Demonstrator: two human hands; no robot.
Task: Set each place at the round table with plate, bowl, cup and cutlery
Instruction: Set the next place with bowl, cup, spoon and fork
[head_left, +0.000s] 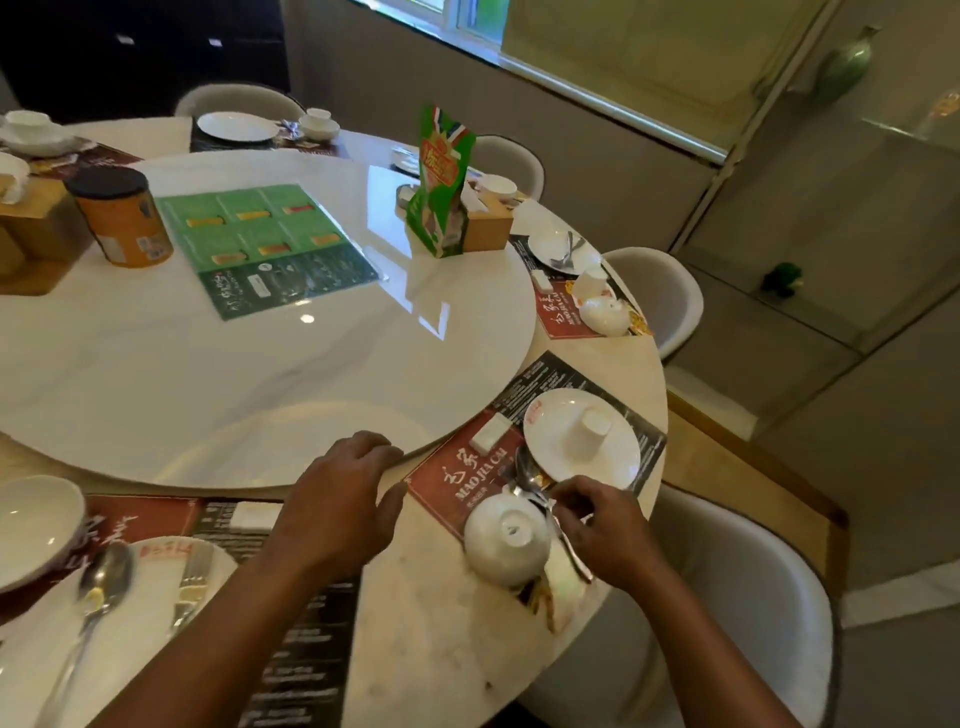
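- The round table (441, 639) fills the lower left. Its near edge curves past the right hand, and a bare strip of stone runs between two place settings.
- A white turntable (260, 364) covers most of the top and leaves only a narrow ring for the settings.
- A pale chair (753, 623) stands just beside the table edge at the place being set.
- The mat (447, 486) at that place lies between the turntable rim and the table edge. Its red part reads "MAO JIA CAI" under larger characters, and the fine print on its dark part is too small to read. Its near corner curls at the table edge.
- A green menu (265, 244) lies flat on the turntable; its text is unreadable.
- The plate (618, 460) sits on the far right of the mat, near the table edge, with a small red mark on its rim.
- The left hand (337, 499) rests on the turntable rim with bent fingertips on top and the thumb spread apart, gripping nothing.
- The right hand (608, 530) pinches the spoon handle between thumb and fingertips.
- The bowl (506, 540) stands upside down on the near end of the mat, touching the spoon.
- An orange can (122, 218) with a black lid and a green pouch (441, 182) stand on the turntable. The pouch's yellow label is blurred.
- The cup (596, 423) is upside down in the middle of the plate.
- The spoon (527, 475) lies between plate and bowl. A second metal piece lies beside it, and I cannot tell what it is.
- A white packet (488, 434) lies on the mat, just beside the turntable rim.
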